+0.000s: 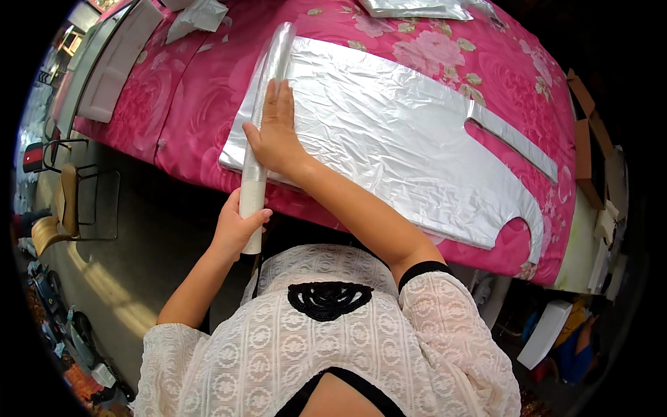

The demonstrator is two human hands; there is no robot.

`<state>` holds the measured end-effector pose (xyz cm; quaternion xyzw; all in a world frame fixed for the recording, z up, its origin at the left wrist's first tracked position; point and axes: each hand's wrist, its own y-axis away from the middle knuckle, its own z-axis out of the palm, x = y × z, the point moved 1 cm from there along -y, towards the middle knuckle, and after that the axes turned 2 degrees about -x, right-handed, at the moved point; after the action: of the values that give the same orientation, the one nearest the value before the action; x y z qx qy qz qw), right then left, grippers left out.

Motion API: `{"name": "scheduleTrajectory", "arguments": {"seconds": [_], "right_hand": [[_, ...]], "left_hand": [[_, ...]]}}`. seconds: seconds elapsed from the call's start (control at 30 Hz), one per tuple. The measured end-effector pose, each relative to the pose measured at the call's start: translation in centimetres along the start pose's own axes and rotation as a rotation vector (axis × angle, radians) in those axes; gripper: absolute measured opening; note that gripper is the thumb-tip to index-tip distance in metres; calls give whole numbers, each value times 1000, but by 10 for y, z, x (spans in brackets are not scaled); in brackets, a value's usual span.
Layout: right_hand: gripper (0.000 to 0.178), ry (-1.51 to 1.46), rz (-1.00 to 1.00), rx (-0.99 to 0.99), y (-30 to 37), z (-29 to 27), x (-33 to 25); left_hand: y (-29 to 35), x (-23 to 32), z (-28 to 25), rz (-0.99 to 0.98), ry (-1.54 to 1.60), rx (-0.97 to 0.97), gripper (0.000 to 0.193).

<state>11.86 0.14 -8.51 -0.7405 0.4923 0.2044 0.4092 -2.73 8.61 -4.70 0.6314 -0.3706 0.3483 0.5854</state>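
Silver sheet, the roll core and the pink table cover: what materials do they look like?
Silver sheet: thin metallised film or foil, glossy, finely crinkled, with cut-out notches. Roll: the same shiny film wound up; the end gripped by the left hand looks like a matte white tube, likely cardboard or plastic. Right hand lies flat on it. Pink floral cover: woven fabric, soft and draping, probably cotton or polyester.

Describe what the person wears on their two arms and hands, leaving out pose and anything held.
Both hands, the left hand and the right hand, are bare: no gloves, and no rings or watch can be seen. The forearms are uncovered. The short sleeves belong to a white lace top with an openwork pattern; the right sleeve ends in a black band. A black lace patch sits on the top.
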Motion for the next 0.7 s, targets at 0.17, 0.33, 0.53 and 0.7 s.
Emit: {"name": "scheduleTrajectory", "arguments": {"seconds": [0.17,0.33,0.53,0.7], "right_hand": [[75,-1672,618,-383,-17,-89,-23],[64,-1185,517,-171,-21,-142,-6],[64,-1441,457,-257,8,-175,-1],[62,-1342,371,-276,22,-196,31]], "left_hand": [[10,21,18,-16,868,-755,75],[0,51,58,-57,308,-363,49],[0,63,88,-87,601,-766,35],[-10,59,97,148,139,-548,34]]}}
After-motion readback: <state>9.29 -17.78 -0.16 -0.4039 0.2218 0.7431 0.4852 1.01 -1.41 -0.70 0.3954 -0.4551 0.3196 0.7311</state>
